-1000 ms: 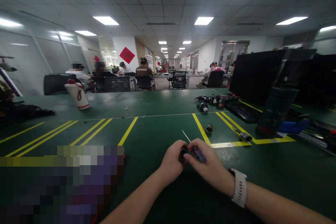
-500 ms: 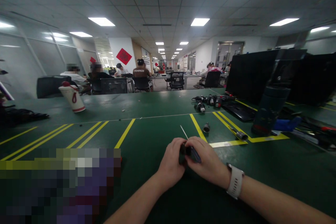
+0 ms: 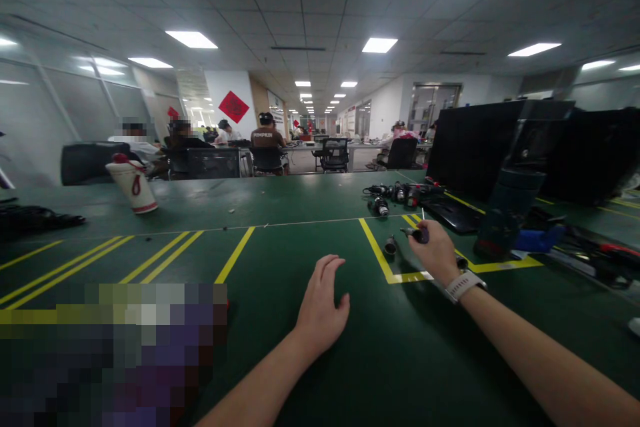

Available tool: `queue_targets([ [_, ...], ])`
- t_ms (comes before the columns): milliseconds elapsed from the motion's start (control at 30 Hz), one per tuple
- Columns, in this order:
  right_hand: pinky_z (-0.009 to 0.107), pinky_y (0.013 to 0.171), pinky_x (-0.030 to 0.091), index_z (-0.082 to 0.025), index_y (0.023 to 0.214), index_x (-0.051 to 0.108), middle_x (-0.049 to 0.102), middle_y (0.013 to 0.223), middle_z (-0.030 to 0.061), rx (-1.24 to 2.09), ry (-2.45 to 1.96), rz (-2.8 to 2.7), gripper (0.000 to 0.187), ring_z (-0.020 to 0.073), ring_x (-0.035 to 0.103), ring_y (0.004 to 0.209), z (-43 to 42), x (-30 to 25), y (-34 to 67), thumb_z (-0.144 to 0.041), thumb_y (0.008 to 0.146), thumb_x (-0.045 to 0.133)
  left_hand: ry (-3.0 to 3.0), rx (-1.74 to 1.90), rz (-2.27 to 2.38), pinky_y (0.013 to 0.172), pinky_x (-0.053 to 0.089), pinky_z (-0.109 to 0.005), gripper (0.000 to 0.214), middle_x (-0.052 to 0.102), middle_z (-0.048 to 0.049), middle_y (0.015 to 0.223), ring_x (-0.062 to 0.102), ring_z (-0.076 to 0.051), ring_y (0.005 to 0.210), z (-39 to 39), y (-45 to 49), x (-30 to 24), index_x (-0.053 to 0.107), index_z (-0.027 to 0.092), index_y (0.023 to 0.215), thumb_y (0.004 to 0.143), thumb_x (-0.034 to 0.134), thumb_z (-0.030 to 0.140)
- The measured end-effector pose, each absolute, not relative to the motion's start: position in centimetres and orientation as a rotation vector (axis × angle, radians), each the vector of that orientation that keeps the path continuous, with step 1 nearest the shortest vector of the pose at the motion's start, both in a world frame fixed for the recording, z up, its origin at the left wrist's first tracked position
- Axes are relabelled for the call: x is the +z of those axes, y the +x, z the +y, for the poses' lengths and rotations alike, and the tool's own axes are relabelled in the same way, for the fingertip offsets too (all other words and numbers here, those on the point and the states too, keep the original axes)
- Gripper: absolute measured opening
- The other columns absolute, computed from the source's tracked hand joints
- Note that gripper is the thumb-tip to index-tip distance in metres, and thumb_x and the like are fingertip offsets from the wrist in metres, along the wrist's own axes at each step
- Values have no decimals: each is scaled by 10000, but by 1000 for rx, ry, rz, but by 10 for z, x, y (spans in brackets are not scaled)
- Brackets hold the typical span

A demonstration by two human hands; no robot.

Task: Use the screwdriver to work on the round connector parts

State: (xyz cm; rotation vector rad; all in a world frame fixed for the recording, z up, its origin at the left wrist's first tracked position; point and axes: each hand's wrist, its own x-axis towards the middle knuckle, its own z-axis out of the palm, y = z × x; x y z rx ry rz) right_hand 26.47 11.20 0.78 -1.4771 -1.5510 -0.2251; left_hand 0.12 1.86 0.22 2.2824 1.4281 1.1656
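My left hand (image 3: 320,303) hovers just over the green table (image 3: 280,260) with its fingers spread and nothing in it. Further right, my right hand (image 3: 436,250) wears a white watch and is closed on a small screwdriver (image 3: 418,233) with a dark handle. Its thin shaft points up. The right hand is over the yellow-taped rectangle (image 3: 375,250), close beside a small metal cylinder part (image 3: 389,247) lying on the tape line. The black ring part from the earlier frames is not visible.
A white bottle with a red strap (image 3: 133,187) stands far left. A heap of small dark parts (image 3: 400,193) lies behind the rectangle. To the right are a black monitor (image 3: 475,147), a keyboard (image 3: 453,213) and a dark upright tool (image 3: 510,213). People sit at desks beyond.
My hands have come apart. The right hand has moved forward and right with the screwdriver to the yellow rectangle. The left hand has opened and no longer shows the black ring part.
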Motion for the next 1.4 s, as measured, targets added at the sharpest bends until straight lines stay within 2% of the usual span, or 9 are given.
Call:
queue_targets([
  [267,361,793,452,-147,908,569,629,933,125,-217,-1689,-1793,202,276,595,888,109,-3,260,-144,707,574,2223,1047,1401,953,457,-397,529,394,-46,1319,507,-226,1132,17,-1,2,413,266,1246,757,525,97],
  [433,332,778,464,-137,997,557,636,994,128,-214,-1814,-1806,226,256,611,905,108,7,264,-253,804,546,2194,1002,1408,914,480,-373,506,416,-48,1301,521,-221,1098,17,-1,4,438,251,1234,757,531,110],
  [533,380,822,448,-110,1067,535,615,1069,166,-250,-1940,-1725,252,290,581,989,107,17,280,-237,855,489,2171,999,1405,908,483,-369,497,423,-48,1290,522,-218,1088,17,-1,5,446,245,1227,756,536,113],
  [667,516,806,441,-90,1088,543,595,1100,199,-236,-2137,-1636,285,379,531,1041,104,18,303,-236,843,541,2142,986,1392,896,490,-368,480,429,-53,1286,527,-215,1079,17,-1,7,461,237,1214,757,539,113],
  [800,446,800,493,-139,1113,551,586,1121,102,-116,-2251,-1614,270,247,585,974,105,3,314,-286,887,541,2142,974,1390,899,489,-365,459,442,-59,1273,536,-208,1063,18,0,7,477,221,1192,752,545,111],
  [867,405,802,505,-153,1133,544,576,1137,78,-66,-2246,-1624,272,205,596,952,107,-3,316,-287,896,537,2137,973,1392,894,494,-361,440,447,-57,1269,540,-206,1061,19,0,7,486,222,1180,756,542,118],
  [1100,409,801,507,-163,1143,540,568,1155,78,130,-2133,-1559,274,209,593,961,99,-4,315,-284,897,536,2212,933,1414,878,505,-354,411,457,-49,1266,555,-204,1050,14,-1,5,497,233,1177,777,523,141],
  [1267,353,771,485,-91,1013,553,619,942,97,346,-1936,-1524,214,221,604,876,50,-5,295,-192,825,577,2400,889,1422,926,471,-385,429,450,-65,1292,511,-226,1129,8,2,9,465,226,1217,796,501,148],
  [1400,305,679,478,-165,914,551,620,841,41,562,-1667,-1576,195,207,609,769,0,-7,251,-182,725,595,2624,779,1267,1005,383,-451,463,429,-78,1349,407,-261,1239,-4,11,15,431,249,1244,797,544,204],
])
